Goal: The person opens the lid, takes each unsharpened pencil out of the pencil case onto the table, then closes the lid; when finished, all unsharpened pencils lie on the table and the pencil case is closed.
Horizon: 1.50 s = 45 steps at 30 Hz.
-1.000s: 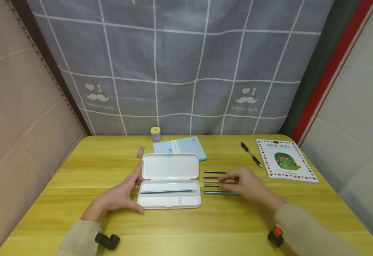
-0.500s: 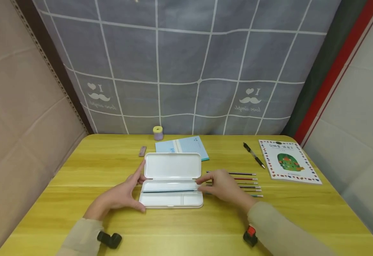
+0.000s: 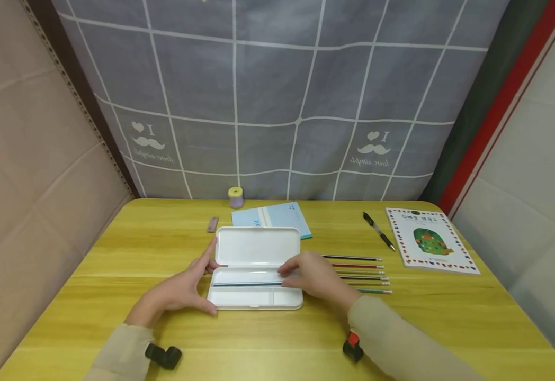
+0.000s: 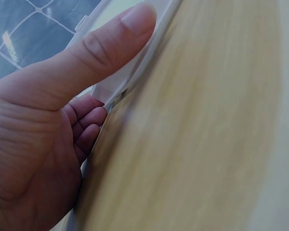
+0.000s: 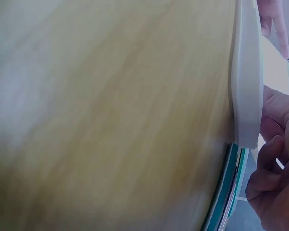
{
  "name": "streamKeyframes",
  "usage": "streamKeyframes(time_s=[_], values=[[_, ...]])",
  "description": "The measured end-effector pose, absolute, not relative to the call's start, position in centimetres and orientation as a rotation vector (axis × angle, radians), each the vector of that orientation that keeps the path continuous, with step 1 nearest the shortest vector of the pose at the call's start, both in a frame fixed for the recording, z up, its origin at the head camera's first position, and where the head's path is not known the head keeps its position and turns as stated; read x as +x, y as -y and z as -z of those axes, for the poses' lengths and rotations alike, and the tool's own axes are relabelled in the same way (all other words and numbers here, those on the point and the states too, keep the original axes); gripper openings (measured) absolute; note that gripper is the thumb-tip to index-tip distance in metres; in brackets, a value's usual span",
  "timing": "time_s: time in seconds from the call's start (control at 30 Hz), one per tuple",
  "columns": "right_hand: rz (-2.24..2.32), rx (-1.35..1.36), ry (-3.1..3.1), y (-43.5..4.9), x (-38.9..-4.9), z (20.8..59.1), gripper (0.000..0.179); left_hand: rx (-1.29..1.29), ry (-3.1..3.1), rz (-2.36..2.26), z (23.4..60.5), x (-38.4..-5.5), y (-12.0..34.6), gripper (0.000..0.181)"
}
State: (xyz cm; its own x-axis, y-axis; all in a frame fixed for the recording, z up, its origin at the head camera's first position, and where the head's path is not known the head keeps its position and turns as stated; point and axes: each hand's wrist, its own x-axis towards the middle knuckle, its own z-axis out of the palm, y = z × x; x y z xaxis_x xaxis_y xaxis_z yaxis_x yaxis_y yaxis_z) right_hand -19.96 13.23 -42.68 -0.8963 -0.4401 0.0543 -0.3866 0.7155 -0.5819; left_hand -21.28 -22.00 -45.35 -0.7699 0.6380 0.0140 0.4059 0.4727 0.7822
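Note:
A white pencil case (image 3: 258, 246) lies open on the table, lid tilted back. My left hand (image 3: 182, 286) holds its left end, thumb at the front corner and index finger along the lid. In the left wrist view the thumb (image 4: 111, 43) lies over the case's edge, other fingers bent behind. A dark teal pencil (image 3: 246, 284) lies lengthwise in the case. My right hand (image 3: 313, 275) is over the case's right end, thumb and index fingertips at the pencil's right part. Whether they pinch it I cannot tell. The right wrist view shows bent fingers (image 5: 269, 163) beside the case wall.
Several pencils (image 3: 365, 278) lie side by side right of the case. Behind stand a blue notebook (image 3: 282, 216), a small pinkish eraser (image 3: 213, 225) and a yellow-topped purple pot (image 3: 235, 197). A black pen (image 3: 378, 232) and a white illustrated book (image 3: 432, 241) lie at the right.
My right hand has moved left from above the row of pencils to the case's right end, uncovering the pencils' eraser ends. The left hand stays at the case.

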Motion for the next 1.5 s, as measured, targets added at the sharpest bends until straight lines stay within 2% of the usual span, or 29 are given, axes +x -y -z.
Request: streamKeyframes(time_s=[0.6,0.97,1.5], values=[[0.855,-0.719,-2.893,-11.9,-19.6,42.3,0.008,0.867,-2.454,-1.176,45.0,-21.0,21.9,0.155],[0.844,-0.748,-2.936,-12.2,-19.7,42.7,0.007,0.877,-2.452,-1.180,45.1,-21.1,22.1,0.155],[1.260,-0.889,-2.756,-15.1,-19.1,42.0,0.008,0.874,-2.451,-1.181,45.2,-21.1,22.1,0.155]])
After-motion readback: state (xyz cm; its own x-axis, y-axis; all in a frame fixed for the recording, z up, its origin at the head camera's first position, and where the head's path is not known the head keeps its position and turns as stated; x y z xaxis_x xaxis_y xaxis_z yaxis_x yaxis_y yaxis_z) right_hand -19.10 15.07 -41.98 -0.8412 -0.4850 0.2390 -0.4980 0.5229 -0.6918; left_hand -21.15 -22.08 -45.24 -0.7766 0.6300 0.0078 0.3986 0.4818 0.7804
